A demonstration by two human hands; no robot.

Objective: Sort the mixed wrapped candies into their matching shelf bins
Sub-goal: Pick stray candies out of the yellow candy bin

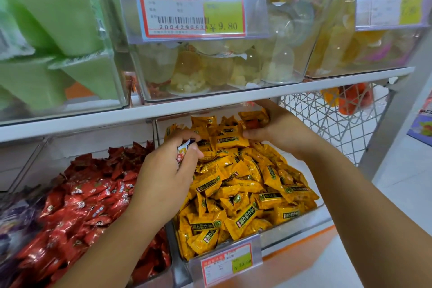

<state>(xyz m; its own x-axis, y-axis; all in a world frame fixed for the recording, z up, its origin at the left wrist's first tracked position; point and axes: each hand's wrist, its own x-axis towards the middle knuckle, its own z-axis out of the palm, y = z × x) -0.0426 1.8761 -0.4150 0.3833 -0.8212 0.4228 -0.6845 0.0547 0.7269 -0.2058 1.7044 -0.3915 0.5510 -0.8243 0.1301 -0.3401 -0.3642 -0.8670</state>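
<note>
A clear bin on the lower shelf is heaped with yellow wrapped candies. To its left lies a bin of red wrapped candies. My left hand hovers over the yellow pile's left side and grips a white wrapped candy with red and orange print in its curled fingers. At the back of the yellow bin, under the upper shelf, my right hand reaches in with fingers among the candies; a reddish wrapper shows beside its fingers. Whether it grips one is unclear.
The white upper shelf edge runs just above my hands. On it stand clear bins of green packs and jelly cups, with a price tag. A white wire basket is at right. Purple candies lie far left.
</note>
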